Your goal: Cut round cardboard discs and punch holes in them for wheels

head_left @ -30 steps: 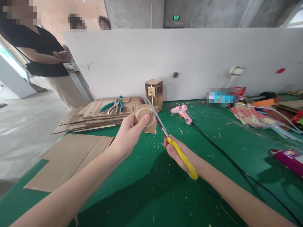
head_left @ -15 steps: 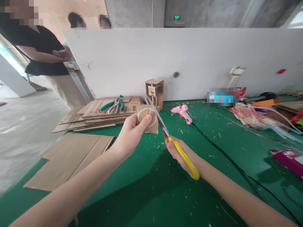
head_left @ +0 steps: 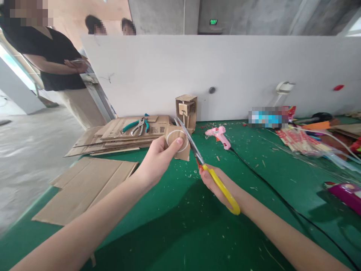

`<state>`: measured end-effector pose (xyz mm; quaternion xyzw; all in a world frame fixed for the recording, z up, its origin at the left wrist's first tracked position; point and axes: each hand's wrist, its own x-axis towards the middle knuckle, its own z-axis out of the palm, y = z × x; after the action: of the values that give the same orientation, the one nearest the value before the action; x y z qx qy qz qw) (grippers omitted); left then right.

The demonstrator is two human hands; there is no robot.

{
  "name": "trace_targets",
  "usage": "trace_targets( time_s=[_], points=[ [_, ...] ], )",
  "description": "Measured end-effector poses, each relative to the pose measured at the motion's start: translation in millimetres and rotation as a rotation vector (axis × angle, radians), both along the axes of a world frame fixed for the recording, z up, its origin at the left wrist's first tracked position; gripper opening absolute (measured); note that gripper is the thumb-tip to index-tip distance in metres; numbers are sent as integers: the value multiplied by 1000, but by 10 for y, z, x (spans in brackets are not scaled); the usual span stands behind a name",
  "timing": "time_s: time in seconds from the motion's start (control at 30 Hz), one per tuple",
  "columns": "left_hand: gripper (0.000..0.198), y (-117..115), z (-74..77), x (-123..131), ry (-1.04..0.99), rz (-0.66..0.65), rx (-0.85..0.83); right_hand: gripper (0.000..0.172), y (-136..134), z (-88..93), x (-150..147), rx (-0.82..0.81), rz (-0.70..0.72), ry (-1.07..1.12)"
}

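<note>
My left hand (head_left: 162, 156) pinches a small piece of cardboard (head_left: 184, 153) with a pale circle marked on it, thumb on top. The fingers beneath are hidden. My right hand (head_left: 216, 182) grips yellow-handled scissors (head_left: 225, 192), blades pointing up and away from me. The blades lie along the right edge of the cardboard piece, slightly parted at the tips; I cannot tell whether they bite into it. Behind the blade tips stands a small cardboard box (head_left: 190, 109) with a lettered block inside.
On the green table (head_left: 169, 226) lie stacked cardboard sheets (head_left: 113, 141) with teal-handled pliers (head_left: 138, 127), a loose cardboard sheet (head_left: 87, 188), a pink glue gun (head_left: 220, 136) with a black cord, and a purple object (head_left: 345, 195). A white partition (head_left: 155, 75) runs behind; a person (head_left: 56, 56) stands left.
The whole view has shifted slightly, so everything sits a little farther right. My hands, the cardboard piece and the scissors keep nearly the same positions relative to one another.
</note>
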<state>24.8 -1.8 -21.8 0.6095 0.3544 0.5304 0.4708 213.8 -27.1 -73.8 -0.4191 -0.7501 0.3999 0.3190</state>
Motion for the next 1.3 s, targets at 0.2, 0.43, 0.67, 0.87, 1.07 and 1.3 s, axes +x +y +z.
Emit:
trace_targets(
  time_s=[0.2,0.43,0.67,0.87,1.07,1.3],
  points=[
    [26,-16,1,17,-9,12,3,47,-12,74,-17,99,-70,-170],
    [25,-4,-15,21,-20,23,-31,41,-12,66,-3,171,-156,-325],
    [23,9,11,-7,-26,18,-47,45,29,53,-7,222,-192,-383],
    [26,23,27,-63,-39,-31,-143,52,22,56,13,181,-157,-171],
    [32,53,155,-165,-9,-25,-182,58,85,28,93,-64,-104,17],
    [28,58,160,-173,-96,-24,-195,57,128,80,199,24,101,-139]
  ],
)
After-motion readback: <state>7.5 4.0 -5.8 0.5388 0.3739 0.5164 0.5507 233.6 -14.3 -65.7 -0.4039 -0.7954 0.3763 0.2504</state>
